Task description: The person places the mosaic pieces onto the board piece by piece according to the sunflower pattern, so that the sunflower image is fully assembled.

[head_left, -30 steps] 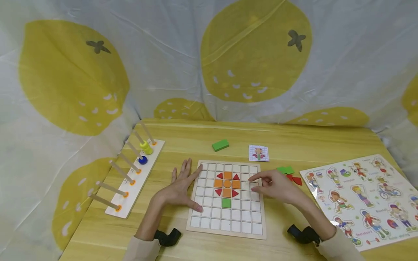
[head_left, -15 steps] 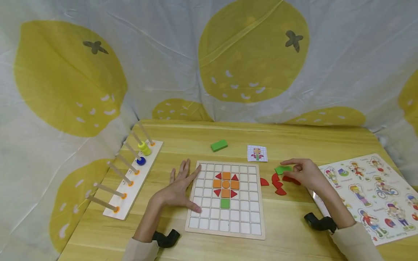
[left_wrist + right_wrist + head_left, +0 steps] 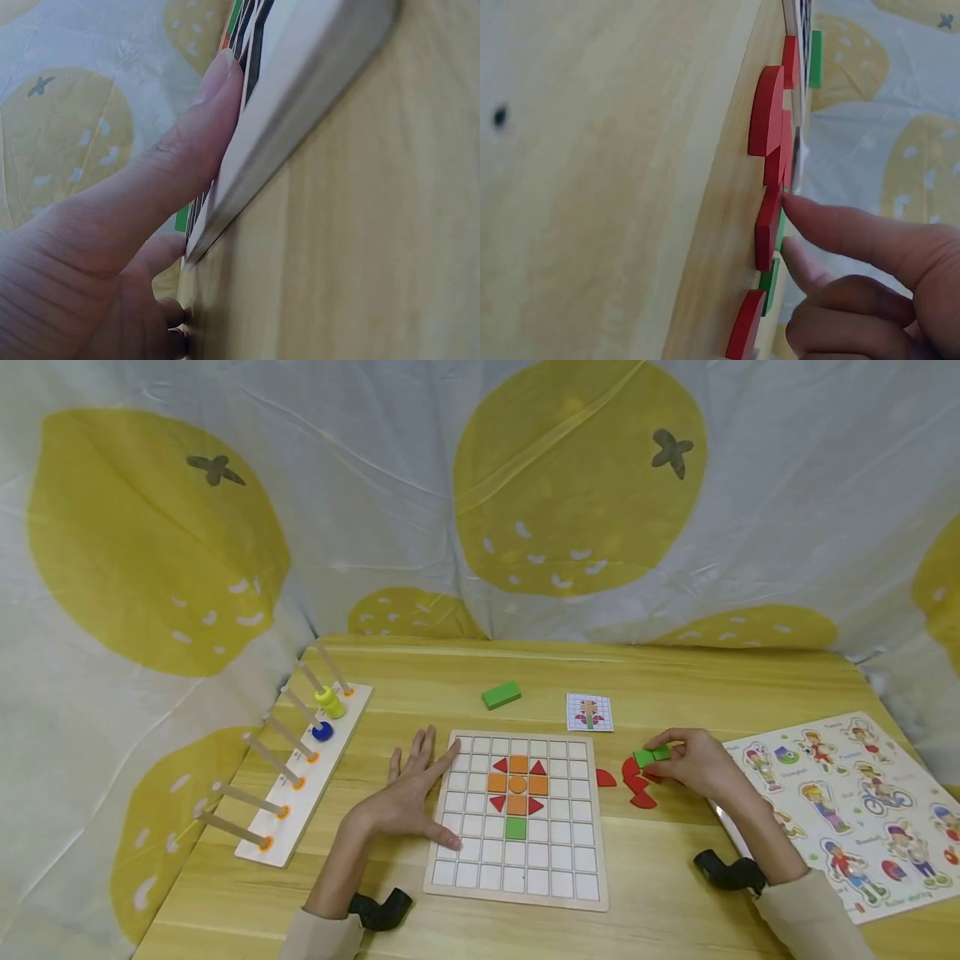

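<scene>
A wooden grid board (image 3: 525,893) carries orange squares, an orange circle (image 3: 517,785), red triangles and one green square (image 3: 515,828). My left hand (image 3: 401,797) steadies its left side, fingers spread, with the thumb resting on the frame, as the left wrist view also shows. Right of the board, my right hand (image 3: 693,760) reaches to two green square tiles (image 3: 643,758) and pinches at one with thumb and index finger. Red quarter-circle pieces (image 3: 642,799) lie around them. In the right wrist view, a red piece (image 3: 767,229) partly hides the green tile (image 3: 781,229) at the fingertips.
Behind the board lie a green block (image 3: 501,696) and a small pattern card (image 3: 588,712). A peg stand (image 3: 300,810) with yellow and blue beads is at left. A picture puzzle board (image 3: 862,835) lies at right, under the right forearm.
My right hand has moved from the board's right side over to the green tiles, and one tile has shifted apart from the other. The left hand stays on the board.
</scene>
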Demonstrator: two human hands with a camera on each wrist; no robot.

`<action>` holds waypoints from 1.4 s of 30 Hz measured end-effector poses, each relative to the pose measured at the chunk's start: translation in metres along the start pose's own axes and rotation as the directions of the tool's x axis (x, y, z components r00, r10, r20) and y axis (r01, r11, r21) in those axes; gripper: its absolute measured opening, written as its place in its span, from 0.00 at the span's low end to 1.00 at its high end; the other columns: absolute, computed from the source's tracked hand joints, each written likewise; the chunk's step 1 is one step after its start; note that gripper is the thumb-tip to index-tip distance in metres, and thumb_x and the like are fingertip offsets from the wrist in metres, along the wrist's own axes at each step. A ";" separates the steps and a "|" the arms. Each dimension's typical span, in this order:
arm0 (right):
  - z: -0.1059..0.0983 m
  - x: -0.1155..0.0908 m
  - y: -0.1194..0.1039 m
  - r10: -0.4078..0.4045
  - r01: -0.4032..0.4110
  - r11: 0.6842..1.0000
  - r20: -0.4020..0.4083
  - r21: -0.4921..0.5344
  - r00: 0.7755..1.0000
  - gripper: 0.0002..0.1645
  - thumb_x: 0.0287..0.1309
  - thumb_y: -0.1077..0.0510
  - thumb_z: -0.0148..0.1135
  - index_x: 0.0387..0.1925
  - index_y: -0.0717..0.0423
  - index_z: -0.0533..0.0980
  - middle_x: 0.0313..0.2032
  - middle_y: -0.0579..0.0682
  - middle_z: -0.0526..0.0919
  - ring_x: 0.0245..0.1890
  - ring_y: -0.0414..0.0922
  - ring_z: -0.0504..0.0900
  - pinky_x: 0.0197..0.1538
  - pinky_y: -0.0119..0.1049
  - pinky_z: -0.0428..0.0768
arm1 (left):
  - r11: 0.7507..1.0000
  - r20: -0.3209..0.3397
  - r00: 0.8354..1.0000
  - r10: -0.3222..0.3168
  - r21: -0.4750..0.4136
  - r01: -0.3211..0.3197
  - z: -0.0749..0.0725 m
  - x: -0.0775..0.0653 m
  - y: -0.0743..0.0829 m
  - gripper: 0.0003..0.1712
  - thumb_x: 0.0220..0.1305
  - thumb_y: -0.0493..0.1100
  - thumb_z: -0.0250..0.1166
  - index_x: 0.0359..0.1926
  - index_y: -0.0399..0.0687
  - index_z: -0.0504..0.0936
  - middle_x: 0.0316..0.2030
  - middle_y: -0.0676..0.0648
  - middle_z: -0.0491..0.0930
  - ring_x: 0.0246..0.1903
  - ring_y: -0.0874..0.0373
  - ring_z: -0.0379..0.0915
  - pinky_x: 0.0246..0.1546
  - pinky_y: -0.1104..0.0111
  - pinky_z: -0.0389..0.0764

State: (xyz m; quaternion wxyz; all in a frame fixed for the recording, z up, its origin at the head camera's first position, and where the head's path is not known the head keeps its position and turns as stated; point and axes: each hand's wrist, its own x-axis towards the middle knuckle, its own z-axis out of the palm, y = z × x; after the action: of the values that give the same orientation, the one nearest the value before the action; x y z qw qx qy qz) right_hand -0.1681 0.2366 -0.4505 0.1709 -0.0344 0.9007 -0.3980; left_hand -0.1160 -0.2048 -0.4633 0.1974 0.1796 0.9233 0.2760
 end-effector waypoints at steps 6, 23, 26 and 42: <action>0.002 -0.001 -0.002 -0.029 0.029 1.000 0.059 0.004 0.998 0.19 0.60 0.59 0.72 0.51 0.64 0.81 0.15 0.41 0.62 0.16 0.37 0.58 0.22 0.30 0.60 | 1.000 -0.001 1.000 -0.001 -0.003 0.001 0.000 0.000 -0.001 0.80 0.40 0.63 0.85 0.84 0.51 0.42 0.80 0.32 0.17 0.81 0.35 0.12 0.74 0.32 0.18; 0.000 -0.002 0.001 -0.041 0.032 0.997 0.121 0.070 0.992 0.17 0.62 0.61 0.70 0.49 0.67 0.78 0.16 0.42 0.69 0.17 0.36 0.60 0.23 0.31 0.62 | 1.000 -0.005 1.000 -0.001 0.005 0.001 -0.001 0.001 -0.001 0.81 0.40 0.62 0.86 0.84 0.50 0.42 0.80 0.31 0.18 0.80 0.34 0.12 0.74 0.32 0.19; 0.004 -0.001 -0.001 -0.035 0.029 0.998 0.105 0.055 0.994 0.17 0.63 0.59 0.71 0.48 0.66 0.79 0.16 0.43 0.73 0.17 0.36 0.61 0.24 0.31 0.62 | 1.000 -0.006 1.000 0.003 0.003 -0.003 -0.001 0.001 0.000 0.81 0.40 0.62 0.86 0.84 0.50 0.42 0.80 0.31 0.18 0.80 0.34 0.12 0.74 0.32 0.19; 0.004 -0.004 -0.002 -0.053 0.033 0.993 0.183 0.113 0.982 0.18 0.59 0.60 0.75 0.45 0.66 0.78 0.16 0.41 0.71 0.17 0.36 0.60 0.23 0.31 0.63 | 1.000 -0.003 1.000 0.009 0.000 -0.009 0.001 0.000 -0.002 0.80 0.41 0.64 0.85 0.84 0.51 0.41 0.80 0.32 0.17 0.80 0.35 0.12 0.74 0.32 0.19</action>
State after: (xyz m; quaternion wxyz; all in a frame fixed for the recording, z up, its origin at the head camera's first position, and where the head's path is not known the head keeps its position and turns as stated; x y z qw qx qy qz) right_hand -0.1627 0.2332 -0.4505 0.2470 -0.0813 0.8567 -0.4456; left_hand -0.1166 -0.2059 -0.4653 0.1949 0.1835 0.9228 0.2770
